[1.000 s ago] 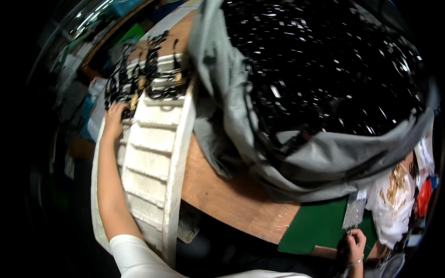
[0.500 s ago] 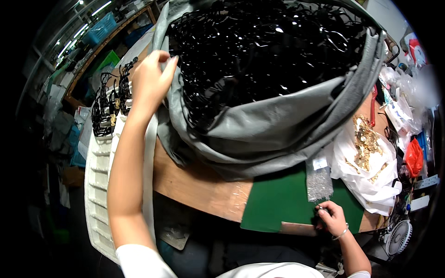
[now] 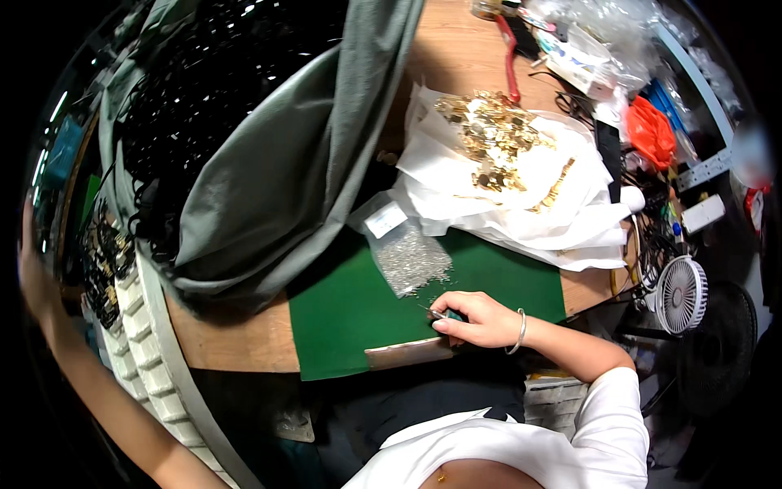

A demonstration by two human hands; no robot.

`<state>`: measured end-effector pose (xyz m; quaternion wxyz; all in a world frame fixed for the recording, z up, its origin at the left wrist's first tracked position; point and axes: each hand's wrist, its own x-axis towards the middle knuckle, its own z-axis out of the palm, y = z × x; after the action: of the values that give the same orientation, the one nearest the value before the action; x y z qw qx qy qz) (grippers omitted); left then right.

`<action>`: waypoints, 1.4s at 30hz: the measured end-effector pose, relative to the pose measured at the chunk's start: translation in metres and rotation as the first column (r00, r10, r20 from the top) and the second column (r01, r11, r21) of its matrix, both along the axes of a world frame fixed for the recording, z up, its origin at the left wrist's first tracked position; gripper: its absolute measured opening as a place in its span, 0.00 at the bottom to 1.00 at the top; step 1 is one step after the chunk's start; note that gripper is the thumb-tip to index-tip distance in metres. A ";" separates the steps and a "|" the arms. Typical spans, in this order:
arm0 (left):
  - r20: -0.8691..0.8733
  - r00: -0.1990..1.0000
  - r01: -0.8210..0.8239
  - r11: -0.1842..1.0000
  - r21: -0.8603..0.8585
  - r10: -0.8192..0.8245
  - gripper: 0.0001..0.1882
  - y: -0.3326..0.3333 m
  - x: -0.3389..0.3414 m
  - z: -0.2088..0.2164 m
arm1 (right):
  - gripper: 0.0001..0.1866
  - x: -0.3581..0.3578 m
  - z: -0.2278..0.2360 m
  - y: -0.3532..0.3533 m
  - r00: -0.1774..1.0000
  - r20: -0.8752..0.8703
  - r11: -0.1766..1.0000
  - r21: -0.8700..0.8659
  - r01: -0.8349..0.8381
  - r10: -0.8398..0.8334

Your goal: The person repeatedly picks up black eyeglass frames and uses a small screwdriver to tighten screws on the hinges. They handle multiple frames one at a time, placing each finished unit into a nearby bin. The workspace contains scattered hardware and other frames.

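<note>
My right hand (image 3: 482, 319) is closed around a small dark tool (image 3: 440, 314) with a thin tip, just above the green mat (image 3: 338, 322). Beyond its fingertips lies a clear plastic bag (image 3: 410, 254) of tiny silver pieces, some of them spilled on the mat. Far off at the left rim my left hand (image 3: 32, 269) is stretched out, smeared and dim, its fingers unreadable. Nearest to it are dark, thin-armed frames (image 3: 104, 261) in a white ribbed tray (image 3: 147, 346). A grey cloth sack (image 3: 261, 175) full of glossy black thin parts (image 3: 220, 73) stands between the hands.
Small gold metal parts (image 3: 497, 147) rest on a white plastic bag (image 3: 432, 175) at the far right. Beyond are red-handled pliers (image 3: 511, 69) and a red plastic bag (image 3: 650, 134). A small white fan (image 3: 681, 295) stands by the table's right edge.
The view has swung to the right, so the sack sits farther left. My left hand has come off the sack's rim and moved out to the left. My right hand still holds the tool.
</note>
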<state>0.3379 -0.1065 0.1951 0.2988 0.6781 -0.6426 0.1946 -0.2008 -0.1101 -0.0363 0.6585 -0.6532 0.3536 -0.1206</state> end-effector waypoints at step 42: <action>-0.948 0.232 0.604 0.796 -0.035 -0.218 0.16 0.086 -0.356 -0.201 | 0.06 0.013 0.113 -0.030 0.985 0.038 0.881 -0.443 0.167 -0.168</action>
<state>-0.0179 -0.0201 -0.0056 0.5226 0.5071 -0.5407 -0.4211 -0.1881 -0.1404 0.0766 0.4786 -0.7535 0.3723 -0.2541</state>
